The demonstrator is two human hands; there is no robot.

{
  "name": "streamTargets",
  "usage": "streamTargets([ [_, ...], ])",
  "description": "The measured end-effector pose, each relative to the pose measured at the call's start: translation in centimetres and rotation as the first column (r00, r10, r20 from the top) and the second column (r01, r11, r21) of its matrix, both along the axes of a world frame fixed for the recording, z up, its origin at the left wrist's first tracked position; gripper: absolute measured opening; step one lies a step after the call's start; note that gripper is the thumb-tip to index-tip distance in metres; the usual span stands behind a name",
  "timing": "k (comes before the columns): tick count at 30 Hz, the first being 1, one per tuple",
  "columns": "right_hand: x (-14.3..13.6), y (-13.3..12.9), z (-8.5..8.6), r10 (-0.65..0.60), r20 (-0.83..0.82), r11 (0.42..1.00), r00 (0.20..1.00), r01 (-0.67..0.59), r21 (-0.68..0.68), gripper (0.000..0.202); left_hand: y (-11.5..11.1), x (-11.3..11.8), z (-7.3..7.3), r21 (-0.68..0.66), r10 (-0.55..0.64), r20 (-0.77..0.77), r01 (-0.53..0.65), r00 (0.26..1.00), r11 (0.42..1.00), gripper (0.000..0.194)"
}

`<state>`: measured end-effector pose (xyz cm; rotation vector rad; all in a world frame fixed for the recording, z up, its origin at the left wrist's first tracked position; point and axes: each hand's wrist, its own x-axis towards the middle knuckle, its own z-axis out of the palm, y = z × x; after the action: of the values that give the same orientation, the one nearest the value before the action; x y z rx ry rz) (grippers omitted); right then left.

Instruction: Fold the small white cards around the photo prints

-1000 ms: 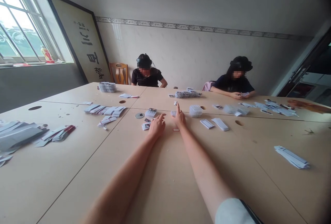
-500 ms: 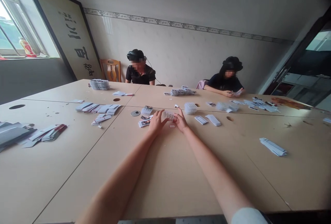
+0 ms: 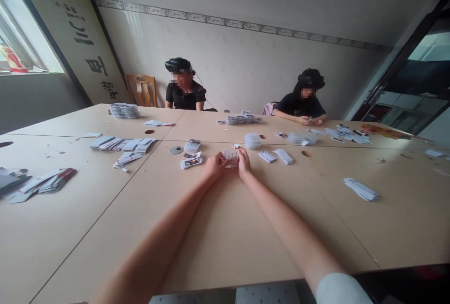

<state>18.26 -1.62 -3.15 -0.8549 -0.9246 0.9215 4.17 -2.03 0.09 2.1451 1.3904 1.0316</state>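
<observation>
Between my hands is a small clear plastic case [image 3: 230, 158], held a little above the table. My left hand [image 3: 215, 165] grips its left side, the fingers reaching over its face. My right hand [image 3: 243, 160] is closed around the right side. What lies inside the case is too small to make out. Just beyond my fingers rests a small white piece [image 3: 236, 146]. To the left of my left hand lie dark-printed cards [image 3: 191, 162] and a short stack of cases [image 3: 192, 144]. A stack of clear cases [image 3: 252, 141] stands past my right hand.
White strips with dark borders [image 3: 267, 156] lie to the right, with another bundle [image 3: 361, 189] farther out. Folded white cards [image 3: 123, 144] spread at left. A round metal disc [image 3: 176, 150] and a cable hole [image 3: 305, 153] mark the tabletop [image 3: 225, 238]. Two people sit opposite.
The case has tipped so its face shows more, and my hands have drawn closer around it. The whole view has shifted slightly. The person at right has lowered their hands.
</observation>
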Motion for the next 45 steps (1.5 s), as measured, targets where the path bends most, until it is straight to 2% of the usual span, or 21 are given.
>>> streamTargets([
  [3, -0.1, 0.4, -0.4, -0.095, -0.006, 0.996, 0.996, 0.095, -0.002, 0.041, -0.1, -0.2, 0.1, 0.021, -0.043, -0.004, 0.043, 0.999, 0.999, 0.034],
  [8, -0.3, 0.5, -0.6, -0.062, -0.009, 0.998, 0.998, 0.062, -0.029, 0.038, 0.1, -0.8, 0.4, -0.012, -0.073, 0.028, 0.073, 0.997, 0.997, 0.034],
  [14, -0.5, -0.1, 0.0, -0.080, 0.018, 0.996, 0.997, 0.080, -0.027, 0.036, -0.1, -0.9, 0.4, 0.003, -0.089, 0.046, 0.089, 0.995, 0.996, 0.030],
  [20, -0.7, -1.1, 0.7, 0.046, 0.009, 0.994, 0.999, -0.045, -0.099, 0.051, -0.2, -1.0, 0.3, 0.019, -0.103, 0.070, 0.102, 0.992, 0.995, 0.029],
  [24, -0.8, -1.3, 0.8, 0.095, -0.004, 0.991, 0.995, -0.095, -0.093, 0.060, -0.2, -0.9, 0.3, 0.011, -0.099, 0.069, 0.098, 0.993, 0.995, 0.031],
  [32, -0.7, -1.5, 1.1, 0.124, -0.014, 0.990, 0.992, -0.125, -0.062, 0.062, 0.1, -0.9, 0.1, -0.006, -0.107, 0.079, 0.107, 0.991, 0.994, 0.032],
  [38, -0.5, -1.6, 1.0, 0.167, -0.022, 0.986, 0.986, -0.167, -0.020, 0.064, -0.3, -1.2, 0.6, 0.000, -0.119, 0.064, 0.119, 0.991, 0.993, 0.032],
  [45, -0.7, -1.8, 1.3, 0.159, -0.012, 0.986, 0.987, -0.159, -0.049, 0.067, -0.5, -1.1, 0.7, 0.003, -0.122, 0.058, 0.122, 0.991, 0.992, 0.032],
])
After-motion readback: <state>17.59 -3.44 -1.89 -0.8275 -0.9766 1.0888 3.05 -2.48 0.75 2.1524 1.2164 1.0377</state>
